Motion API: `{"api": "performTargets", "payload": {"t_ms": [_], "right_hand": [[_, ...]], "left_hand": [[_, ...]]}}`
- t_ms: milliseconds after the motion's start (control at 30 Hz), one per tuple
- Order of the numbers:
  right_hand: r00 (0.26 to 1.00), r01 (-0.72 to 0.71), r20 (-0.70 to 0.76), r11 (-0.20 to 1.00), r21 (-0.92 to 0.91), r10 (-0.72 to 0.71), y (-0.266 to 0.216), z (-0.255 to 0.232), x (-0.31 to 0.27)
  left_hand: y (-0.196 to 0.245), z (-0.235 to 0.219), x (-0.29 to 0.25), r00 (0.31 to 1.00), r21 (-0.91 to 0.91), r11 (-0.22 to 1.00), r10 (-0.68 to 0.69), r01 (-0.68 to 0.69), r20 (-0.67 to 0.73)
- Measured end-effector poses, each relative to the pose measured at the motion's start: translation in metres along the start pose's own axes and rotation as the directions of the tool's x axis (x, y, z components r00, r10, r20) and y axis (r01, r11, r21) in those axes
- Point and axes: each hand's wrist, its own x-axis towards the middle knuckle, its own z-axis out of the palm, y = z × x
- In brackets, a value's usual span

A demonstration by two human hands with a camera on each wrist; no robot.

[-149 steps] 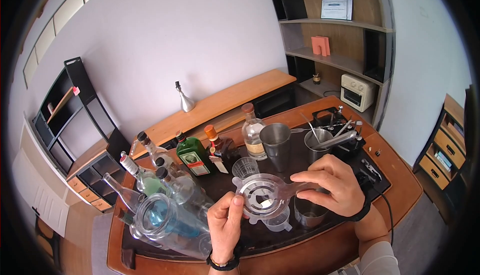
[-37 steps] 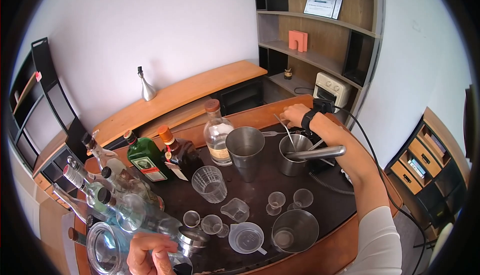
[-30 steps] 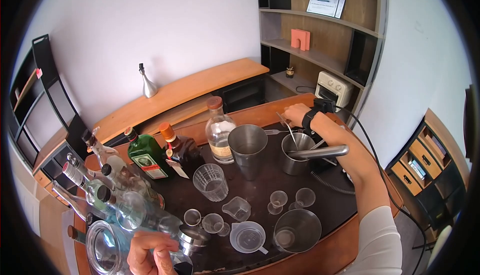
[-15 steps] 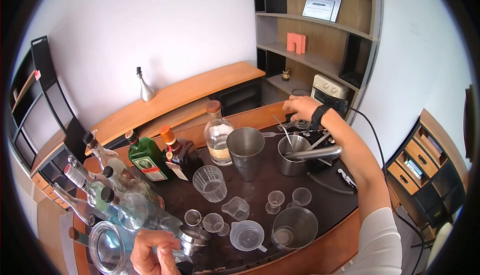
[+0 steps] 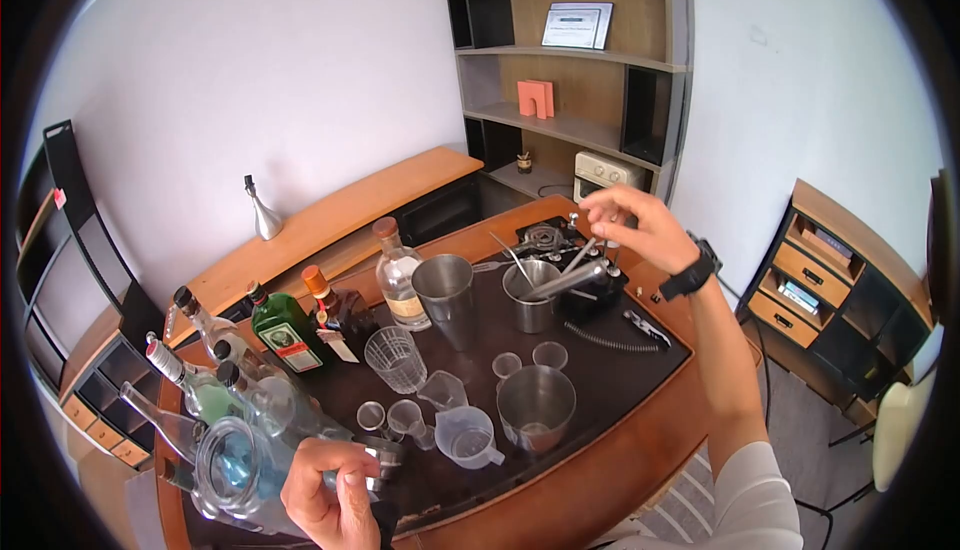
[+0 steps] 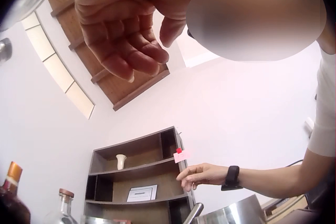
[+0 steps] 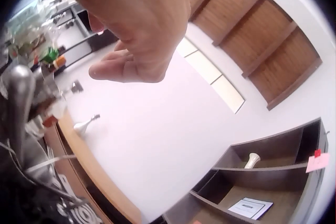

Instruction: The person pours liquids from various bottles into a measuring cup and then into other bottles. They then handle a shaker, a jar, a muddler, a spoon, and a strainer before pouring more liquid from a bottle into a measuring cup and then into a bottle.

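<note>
My left hand [image 5: 335, 495] hovers at the front of the table, fingers loosely curled and holding nothing; the left wrist view shows the same hand [image 6: 126, 35] with an empty palm. Just behind it, partly hidden, is a short shiny metal cup [image 5: 385, 458]. My right hand [image 5: 640, 228] is raised over the back right, fingers relaxed with nothing between them. Below it stands a steel cup [image 5: 532, 315] holding a thick metal rod [image 5: 568, 280] and other thin tools. A round slotted strainer [image 5: 543, 238] lies on the black rack behind that cup.
Bottles, including a green one [image 5: 287, 330], crowd the left, beside a glass jar [image 5: 228, 465]. A tall shaker tin [image 5: 443, 295], a ribbed glass [image 5: 396, 360], a plastic measuring cup [image 5: 467, 438] and a wide tin [image 5: 537, 410] stand mid-table. A coil spring [image 5: 610, 340] lies at right.
Five seconds ago both hands held the strainer up front; now they are apart and empty. Lately my right hand has lifted and drawn back from the rack, while the head view turned right.
</note>
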Motion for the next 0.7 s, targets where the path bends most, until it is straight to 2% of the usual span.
{"api": "performTargets", "payload": {"t_ms": [33,133,167,300,333,433,467,567,600,700], "right_hand": [[0.999,-0.039,-0.009,0.997,0.062,0.039,-0.01,0.004,-0.018],[0.999,-0.044,0.033,0.982,0.186,0.038,-0.01,0.024,-0.069],[0.989,-0.125,0.097,0.982,0.144,0.112,-0.016,0.028,-0.084],[0.957,-0.186,0.222,0.982,-0.032,0.189,-0.02,0.064,-0.132],[0.939,-0.206,0.264,0.976,-0.078,0.219,-0.024,0.072,-0.141],[0.898,-0.278,0.318,0.953,-0.124,0.303,-0.042,0.093,-0.161],[0.876,-0.306,0.344,0.941,-0.146,0.338,-0.043,0.098,-0.166],[0.895,-0.324,0.291,0.941,-0.097,0.338,-0.056,0.116,-0.177],[0.868,-0.381,0.323,0.923,-0.059,0.378,-0.063,0.12,-0.175],[0.92,-0.357,0.212,0.928,0.107,0.329,-0.055,0.14,-0.179]], "left_hand": [[0.004,-0.002,-0.001,0.999,0.008,0.999,0.039,-0.039,0.015],[0.017,-0.008,-0.008,0.989,-0.011,0.989,0.15,-0.15,0.011],[0.021,-0.012,-0.009,0.982,-0.009,0.982,0.189,-0.189,0.013],[0.04,-0.04,-0.015,0.953,0.001,0.954,0.301,-0.301,-0.034],[0.04,-0.047,-0.016,0.931,-0.029,0.934,0.352,-0.356,-0.094],[0.048,-0.073,-0.022,0.914,-0.159,0.913,0.337,-0.376,-0.228],[0.049,-0.082,-0.025,0.902,-0.128,0.915,0.342,-0.384,-0.264],[0.046,-0.113,-0.029,0.889,-0.084,0.923,0.335,-0.377,-0.311],[0.042,-0.123,-0.03,0.872,-0.089,0.914,0.342,-0.395,-0.35],[0.025,-0.149,-0.029,0.813,-0.101,0.903,0.321,-0.417,-0.485]]}}
